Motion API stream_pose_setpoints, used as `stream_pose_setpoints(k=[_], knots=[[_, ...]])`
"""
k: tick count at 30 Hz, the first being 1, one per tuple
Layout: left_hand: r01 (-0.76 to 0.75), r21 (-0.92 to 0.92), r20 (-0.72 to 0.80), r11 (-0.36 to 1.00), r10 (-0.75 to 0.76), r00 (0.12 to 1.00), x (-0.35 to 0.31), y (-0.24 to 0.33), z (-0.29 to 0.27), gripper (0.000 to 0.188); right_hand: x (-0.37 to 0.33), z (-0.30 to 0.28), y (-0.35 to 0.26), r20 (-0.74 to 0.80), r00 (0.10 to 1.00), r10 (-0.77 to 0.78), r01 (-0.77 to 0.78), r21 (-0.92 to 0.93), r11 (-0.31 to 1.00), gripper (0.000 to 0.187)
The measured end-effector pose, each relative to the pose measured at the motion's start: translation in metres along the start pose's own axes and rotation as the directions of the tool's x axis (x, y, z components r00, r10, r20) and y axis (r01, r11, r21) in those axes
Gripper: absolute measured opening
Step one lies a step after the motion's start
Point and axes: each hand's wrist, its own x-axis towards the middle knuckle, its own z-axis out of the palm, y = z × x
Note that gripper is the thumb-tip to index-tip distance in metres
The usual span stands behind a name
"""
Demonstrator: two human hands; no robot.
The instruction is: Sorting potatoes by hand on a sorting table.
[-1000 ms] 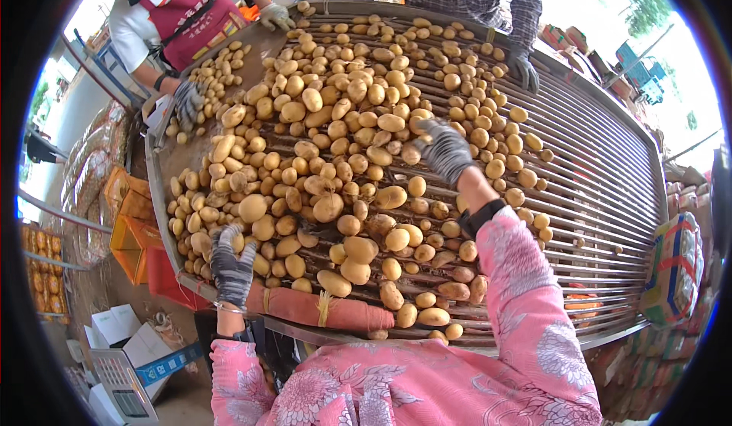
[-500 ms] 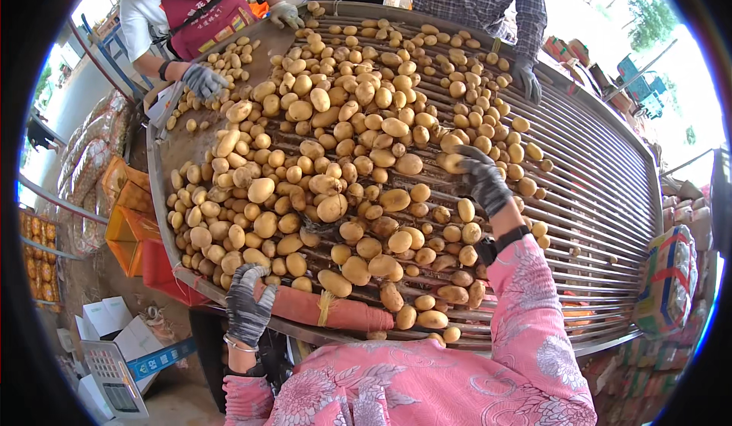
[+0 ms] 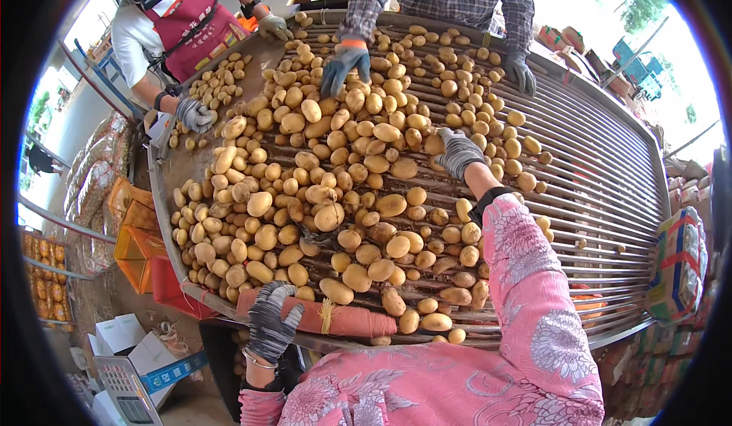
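Left hand [image 3: 271, 323] moved farther onto red roll [image 3: 366, 321]; co-worker's hand [image 3: 347, 70] reached potatoes [image 3: 393, 205].

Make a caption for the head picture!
Gloved left hand on a red roll, gloved right hand among potatoes on a barred table.

Oval, yellow-brown potatoes [image 3: 329, 217], some dirt-smudged, lie heaped and scattered over the left and middle of a barred metal table [image 3: 602, 190]. A dull-red, cloth-like roll [image 3: 364, 319] tied with yellow string [image 3: 326, 316] lies along its near edge.
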Motion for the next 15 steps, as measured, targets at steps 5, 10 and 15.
stream_pose_setpoints(k=[5, 10, 15], knots=[[0.179, -0.480, 0.195, 0.859, -0.095, 0.976, 0.013, 0.025, 0.005, 0.028, -0.026, -0.002, -0.005, 0.079, 0.996, -0.047, 0.032, 0.177, 0.984, 0.058], [0.466, -0.809, 0.469, -0.358, 0.086, 0.879, 0.053, 0.052, 0.025, 0.036, -0.109, 0.008, -0.081, -0.067, 0.909, -0.411, 0.340, 0.689, 0.640, 0.044], [0.508, -0.673, 0.609, -0.537, -0.013, 0.793, 0.059, 0.027, 0.064, 0.058, -0.142, 0.006, -0.150, 0.033, 0.751, -0.659, 0.465, 0.681, 0.565, 0.054]])
